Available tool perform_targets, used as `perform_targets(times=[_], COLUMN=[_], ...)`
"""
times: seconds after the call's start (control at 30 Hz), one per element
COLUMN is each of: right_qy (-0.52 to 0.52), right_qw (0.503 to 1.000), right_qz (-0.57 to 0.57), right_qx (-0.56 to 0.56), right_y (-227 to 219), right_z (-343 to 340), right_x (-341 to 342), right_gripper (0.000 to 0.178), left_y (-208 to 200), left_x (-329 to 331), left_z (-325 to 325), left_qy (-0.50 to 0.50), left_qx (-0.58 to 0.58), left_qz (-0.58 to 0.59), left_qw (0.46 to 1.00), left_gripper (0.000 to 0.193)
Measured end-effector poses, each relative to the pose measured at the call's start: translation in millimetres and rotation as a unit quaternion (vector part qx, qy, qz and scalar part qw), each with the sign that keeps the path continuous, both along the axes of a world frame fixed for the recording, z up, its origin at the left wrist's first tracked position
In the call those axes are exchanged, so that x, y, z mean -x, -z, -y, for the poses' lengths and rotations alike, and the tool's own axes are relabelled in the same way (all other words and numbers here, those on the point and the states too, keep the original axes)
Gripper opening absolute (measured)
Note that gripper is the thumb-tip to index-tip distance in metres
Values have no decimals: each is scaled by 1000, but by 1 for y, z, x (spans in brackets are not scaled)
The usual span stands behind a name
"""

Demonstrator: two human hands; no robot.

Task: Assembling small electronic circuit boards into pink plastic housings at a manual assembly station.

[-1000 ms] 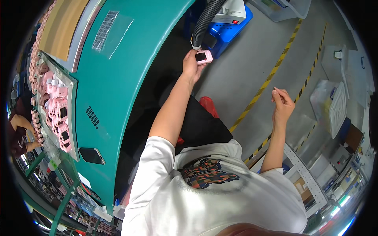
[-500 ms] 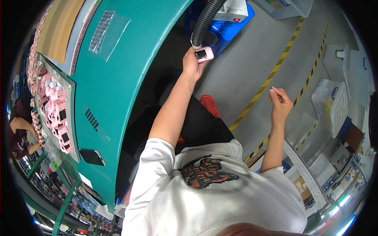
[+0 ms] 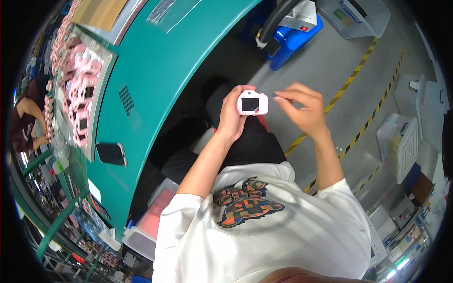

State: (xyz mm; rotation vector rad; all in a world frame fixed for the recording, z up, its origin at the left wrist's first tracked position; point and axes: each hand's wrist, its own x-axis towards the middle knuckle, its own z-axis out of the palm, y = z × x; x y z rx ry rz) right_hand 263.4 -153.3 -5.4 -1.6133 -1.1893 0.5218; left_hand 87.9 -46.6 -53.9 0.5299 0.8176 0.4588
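My left hand (image 3: pixel 231 113) is wrapped around a small pink-and-white toy camera (image 3: pixel 250 104), its dark screen facing up above my lap. Close to the camera's right side, my right hand (image 3: pixel 304 106) is closed in a pinch. A small dark piece (image 3: pixel 275 95) shows at its fingertips; its exact kind is too small to make out. On the green table (image 3: pixel 155 80) lies a sheet with several small black square pieces (image 3: pixel 126 100). A tray (image 3: pixel 104 94) at the left holds many pink toy cameras (image 3: pixel 82 106).
A phone (image 3: pixel 111 153) lies on the table near the tray. A black hose (image 3: pixel 278 19) hangs by a blue stool (image 3: pixel 292 45) carrying a white box (image 3: pixel 302 16). Clear bins (image 3: pixel 398 141) stand right, beyond striped floor tape (image 3: pixel 351 82). Another person's arm (image 3: pixel 32 113) shows far left.
My left hand has brought the toy camera away from the hose, down toward my lap. My right hand has moved left, close beside the camera. The view has shifted somewhat.
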Motion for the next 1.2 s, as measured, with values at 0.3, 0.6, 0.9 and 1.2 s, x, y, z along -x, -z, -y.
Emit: perform_targets(times=[0.3,0.6,0.9,1.2], right_qy=[-182,-192,-208,-218], right_qw=[947,916,914,975], right_qz=[248,342,334,-8], right_qx=[-96,-88,-98,-46], right_y=[-79,-111,-118,-109], right_z=[-17,-1,3,-5], right_x=[65,92,107,122], right_gripper=[12,10,12,13], left_y=[-88,-105,-103,-99], left_x=[60,80,91,105], left_z=[43,64,66,69], left_qy=[-40,-31,-62,-121], left_qx=[-192,-352,-338,-334], left_qz=[2,-62,-31,-2], left_qw=[980,934,939,935], left_gripper=[37,36,30,32])
